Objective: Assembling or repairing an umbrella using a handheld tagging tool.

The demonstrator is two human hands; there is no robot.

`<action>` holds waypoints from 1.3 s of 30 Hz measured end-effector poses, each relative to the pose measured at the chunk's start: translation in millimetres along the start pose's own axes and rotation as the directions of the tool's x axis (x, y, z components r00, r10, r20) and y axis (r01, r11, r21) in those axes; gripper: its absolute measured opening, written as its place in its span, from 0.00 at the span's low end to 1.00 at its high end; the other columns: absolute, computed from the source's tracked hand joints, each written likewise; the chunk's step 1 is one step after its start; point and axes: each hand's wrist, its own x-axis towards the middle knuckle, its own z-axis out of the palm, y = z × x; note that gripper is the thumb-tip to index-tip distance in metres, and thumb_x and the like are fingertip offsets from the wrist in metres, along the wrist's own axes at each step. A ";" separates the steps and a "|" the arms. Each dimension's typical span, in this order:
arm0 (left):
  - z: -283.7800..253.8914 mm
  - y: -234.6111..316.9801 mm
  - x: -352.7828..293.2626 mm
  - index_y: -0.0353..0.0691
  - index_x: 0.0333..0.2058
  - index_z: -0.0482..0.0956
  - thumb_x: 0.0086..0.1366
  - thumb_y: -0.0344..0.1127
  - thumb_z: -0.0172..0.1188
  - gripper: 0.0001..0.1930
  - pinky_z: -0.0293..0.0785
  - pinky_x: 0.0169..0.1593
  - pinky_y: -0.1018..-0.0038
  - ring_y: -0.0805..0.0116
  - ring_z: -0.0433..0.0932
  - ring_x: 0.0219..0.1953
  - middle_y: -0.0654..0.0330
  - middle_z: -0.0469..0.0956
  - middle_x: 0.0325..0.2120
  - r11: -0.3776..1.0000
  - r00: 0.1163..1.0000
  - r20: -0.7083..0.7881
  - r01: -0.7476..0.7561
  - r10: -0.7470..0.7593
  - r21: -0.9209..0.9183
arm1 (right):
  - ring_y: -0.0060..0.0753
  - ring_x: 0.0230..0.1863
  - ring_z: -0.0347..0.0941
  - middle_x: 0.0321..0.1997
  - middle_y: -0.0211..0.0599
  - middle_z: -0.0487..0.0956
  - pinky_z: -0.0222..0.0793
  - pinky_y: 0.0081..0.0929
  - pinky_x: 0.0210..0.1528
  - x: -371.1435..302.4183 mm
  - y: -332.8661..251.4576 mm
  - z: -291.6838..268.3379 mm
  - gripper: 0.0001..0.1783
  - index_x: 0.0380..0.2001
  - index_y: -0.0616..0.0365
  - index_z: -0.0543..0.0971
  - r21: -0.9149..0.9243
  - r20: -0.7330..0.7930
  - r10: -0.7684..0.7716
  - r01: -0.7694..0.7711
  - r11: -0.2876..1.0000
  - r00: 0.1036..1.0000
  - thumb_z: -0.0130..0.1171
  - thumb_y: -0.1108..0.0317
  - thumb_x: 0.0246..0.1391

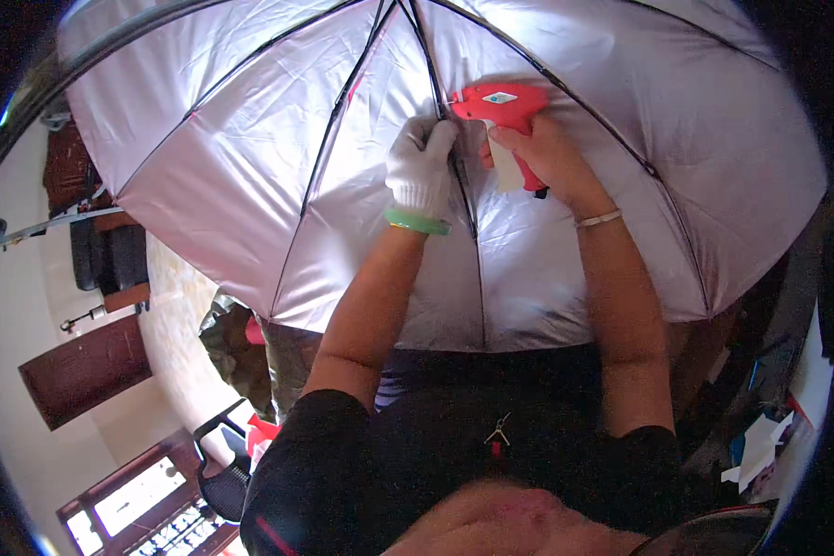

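An open umbrella (574,259) with a shiny silver-grey inner canopy and thin dark ribs spreads out before me. My left hand (419,165), in a white knit glove with a green bangle at the wrist, is closed on one umbrella rib (467,195) near the middle. My bare right hand (558,159) grips a red tagging gun (514,97) with a pale trigger or handle piece. Its thin tip points left and sits close to the same rib, just above my gloved fingers. Whether the tip touches the rib or cloth, I cannot tell.
Camouflage-patterned cloth (236,357) shows below the canopy's left edge. A black chair (224,486) stands at the lower left, near a window (139,496) and a brown door (88,371). White papers (758,452) lie among dark clutter at the right.
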 end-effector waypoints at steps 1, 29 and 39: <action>1.1 1.1 -0.8 0.29 0.33 0.76 0.57 0.35 0.58 0.12 0.70 0.29 0.80 0.76 0.72 0.23 0.61 0.76 0.23 1.000 1.000 0.004 -0.018 0.018 0.012 | 0.27 0.29 0.76 0.29 0.36 0.78 0.72 0.24 0.30 0.8 0.7 0.0 0.15 0.42 0.62 0.72 0.005 -0.005 0.004 -0.004 1.000 1.000 0.54 0.64 0.54; 1.3 22.3 -43.6 0.41 0.43 0.72 0.52 0.47 0.61 0.23 0.74 0.38 0.64 0.54 0.78 0.34 0.51 0.77 0.36 0.604 0.983 0.014 -0.123 0.182 0.787 | 0.26 0.28 0.75 0.30 0.34 0.80 0.70 0.27 0.32 -136.6 37.4 -17.4 0.15 0.35 0.58 0.78 -0.532 -0.459 -0.200 -0.088 0.842 0.865 0.55 0.57 0.53; -10.8 -23.8 -100.9 0.41 0.45 0.69 0.59 0.50 0.52 0.21 0.75 0.39 0.57 0.50 0.78 0.39 0.50 0.77 0.37 0.363 0.980 0.163 -0.112 -0.114 0.925 | 0.20 0.19 0.70 0.25 0.27 0.80 0.66 0.24 0.23 -122.4 25.8 1.9 0.12 0.33 0.54 0.80 -0.565 -0.242 -0.471 0.272 0.779 0.848 0.52 0.59 0.55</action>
